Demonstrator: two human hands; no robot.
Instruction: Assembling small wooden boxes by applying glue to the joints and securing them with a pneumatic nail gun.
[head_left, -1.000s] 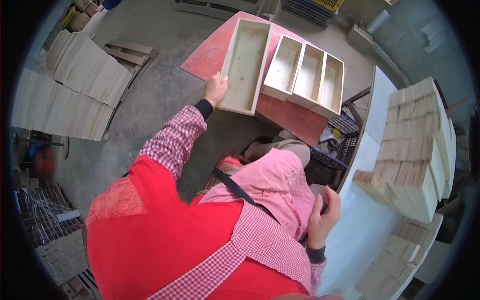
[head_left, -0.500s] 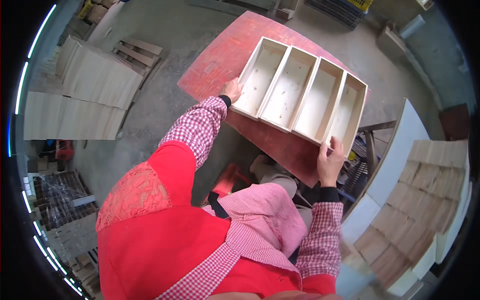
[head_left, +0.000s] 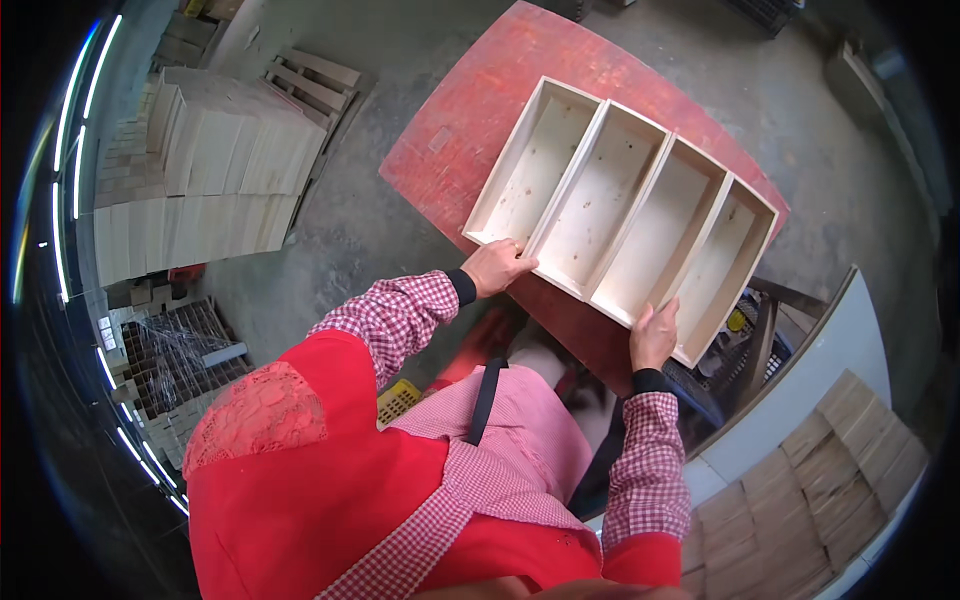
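Observation:
Several shallow, open-topped wooden boxes, like drawers, stand side by side in a row on a red board tabletop (head_left: 445, 150). My left hand (head_left: 497, 267) is closed on the near ends where the leftmost box (head_left: 537, 165) and the second box (head_left: 605, 185) meet. With bent fingers, my right hand (head_left: 655, 336) grips the near edge where the third box (head_left: 660, 225) and the rightmost box (head_left: 722, 265) meet. The rightmost box juts a little nearer to me than its neighbour. Fingertips are partly hidden behind the box walls.
At the left stand stacked pale wood panels (head_left: 235, 140) and a slatted pallet (head_left: 315, 85). Wooden pieces (head_left: 800, 480) lie on a pale surface at the lower right. A yellow crate (head_left: 398, 400) sits low beside my apron. Dark crates (head_left: 690, 390) are under the table's right side.
My left hand has moved from the leftmost box's outer side to the near ends between the first two boxes. My right hand has shifted slightly left along the near edge. The view has turned.

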